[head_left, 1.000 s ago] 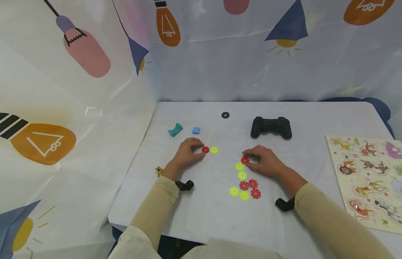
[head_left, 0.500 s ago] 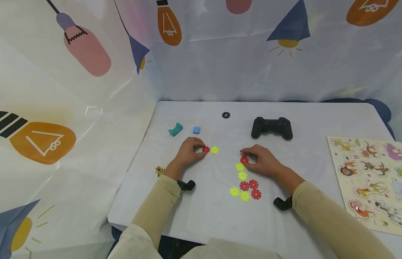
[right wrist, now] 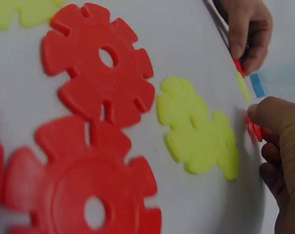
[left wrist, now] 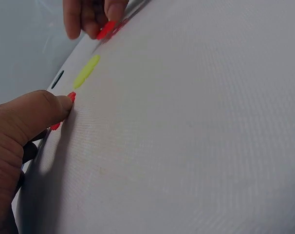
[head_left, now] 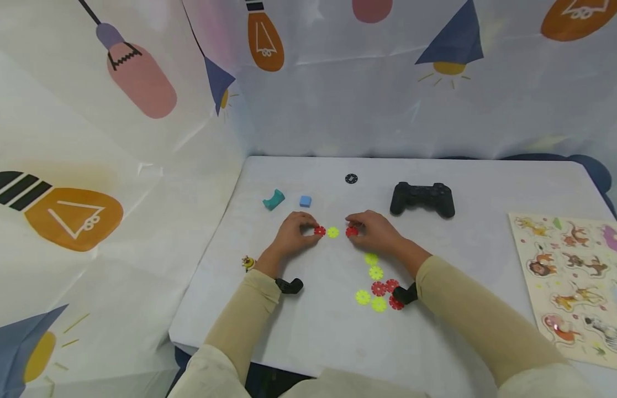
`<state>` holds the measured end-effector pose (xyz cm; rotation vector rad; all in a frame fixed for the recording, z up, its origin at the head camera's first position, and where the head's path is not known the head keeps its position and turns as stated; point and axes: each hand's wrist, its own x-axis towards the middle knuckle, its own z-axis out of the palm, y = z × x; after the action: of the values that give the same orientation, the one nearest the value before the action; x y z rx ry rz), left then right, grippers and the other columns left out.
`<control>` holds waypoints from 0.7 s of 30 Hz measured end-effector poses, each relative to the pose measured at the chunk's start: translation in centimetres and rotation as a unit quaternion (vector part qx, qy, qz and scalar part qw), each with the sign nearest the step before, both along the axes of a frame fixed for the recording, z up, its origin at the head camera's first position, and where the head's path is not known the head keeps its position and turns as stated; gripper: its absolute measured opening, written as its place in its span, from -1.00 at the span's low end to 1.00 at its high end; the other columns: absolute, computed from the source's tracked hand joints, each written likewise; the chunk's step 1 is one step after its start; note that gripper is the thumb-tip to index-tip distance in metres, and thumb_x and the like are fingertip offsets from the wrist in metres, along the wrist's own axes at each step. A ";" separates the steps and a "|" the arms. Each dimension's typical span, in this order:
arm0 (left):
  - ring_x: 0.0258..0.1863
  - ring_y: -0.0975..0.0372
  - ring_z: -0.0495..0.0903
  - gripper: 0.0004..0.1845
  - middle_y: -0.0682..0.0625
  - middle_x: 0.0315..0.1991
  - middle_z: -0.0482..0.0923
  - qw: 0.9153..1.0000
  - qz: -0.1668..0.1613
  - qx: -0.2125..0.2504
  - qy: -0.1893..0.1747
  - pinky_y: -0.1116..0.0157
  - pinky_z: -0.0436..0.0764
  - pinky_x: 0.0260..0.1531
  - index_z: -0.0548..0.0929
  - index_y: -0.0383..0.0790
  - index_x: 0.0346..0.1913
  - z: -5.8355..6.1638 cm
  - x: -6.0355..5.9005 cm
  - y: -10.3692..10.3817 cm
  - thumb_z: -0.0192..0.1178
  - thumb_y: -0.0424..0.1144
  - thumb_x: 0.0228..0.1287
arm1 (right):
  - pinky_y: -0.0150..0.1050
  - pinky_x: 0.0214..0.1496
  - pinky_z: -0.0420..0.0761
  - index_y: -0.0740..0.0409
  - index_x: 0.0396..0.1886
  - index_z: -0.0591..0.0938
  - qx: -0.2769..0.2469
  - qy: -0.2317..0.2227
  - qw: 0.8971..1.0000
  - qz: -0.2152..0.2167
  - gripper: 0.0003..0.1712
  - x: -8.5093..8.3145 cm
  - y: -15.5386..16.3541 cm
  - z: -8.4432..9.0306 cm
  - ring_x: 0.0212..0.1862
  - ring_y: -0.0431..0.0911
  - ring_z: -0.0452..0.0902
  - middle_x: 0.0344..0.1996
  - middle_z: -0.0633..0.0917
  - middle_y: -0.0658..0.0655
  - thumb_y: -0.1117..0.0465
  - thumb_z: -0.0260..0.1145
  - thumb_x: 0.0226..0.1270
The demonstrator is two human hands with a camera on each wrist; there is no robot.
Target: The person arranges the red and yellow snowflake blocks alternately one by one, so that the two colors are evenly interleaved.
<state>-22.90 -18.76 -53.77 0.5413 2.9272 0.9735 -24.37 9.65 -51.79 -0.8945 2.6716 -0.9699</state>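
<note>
A red gear disc is pinched at the fingertips of the right hand and is held at the table surface, just right of a yellow gear disc that lies flat. On the other side of that yellow disc, a second red gear disc is pinched by the curled fingers of the left hand, its edge showing at the thumb tip in the left wrist view. The three discs are set in a short row between the hands. Nearer the person, a loose cluster of red and yellow discs is spread beside the right forearm. A black game controller is seen behind the right hand.
</note>
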 end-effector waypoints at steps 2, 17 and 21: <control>0.10 0.26 0.43 -0.73 0.16 -0.02 0.57 1.000 -0.001 -0.001 -0.008 0.22 0.46 0.16 0.74 0.01 -0.13 0.0 0.0 0.4 0.46 -0.03 0.12 | -0.06 0.09 0.53 0.15 0.20 0.61 0.011 -0.001 1.000 -0.004 -0.44 0.1 -0.3 -0.2 -0.05 -0.07 0.52 -0.09 0.68 0.01 0.14 0.45 0.18; 0.12 0.25 0.42 -0.73 0.16 -0.01 0.58 1.000 0.000 -0.012 0.004 0.21 0.44 0.18 0.74 0.02 -0.11 -0.2 0.0 0.5 0.44 -0.03 0.14 | -0.04 0.15 0.54 0.04 0.18 0.63 -0.054 -0.054 0.997 -0.019 -0.48 2.4 4.1 0.0 0.06 -0.09 0.55 -0.02 0.69 -0.05 0.21 0.48 0.19; 0.11 0.24 0.43 -0.74 0.16 -0.02 0.58 1.000 0.006 -0.004 0.008 0.19 0.44 0.18 0.74 0.01 -0.12 -0.2 0.1 0.2 0.45 -0.04 0.14 | -0.01 0.14 0.52 0.05 0.18 0.64 -0.050 -0.044 0.998 0.016 -0.48 3.7 6.4 -0.1 0.06 -0.09 0.54 -0.01 0.68 -0.06 0.24 0.49 0.18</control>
<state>-22.78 -18.59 -53.96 0.5340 2.9498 0.9624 -20.67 16.04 -51.86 -0.8879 2.5476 -1.1174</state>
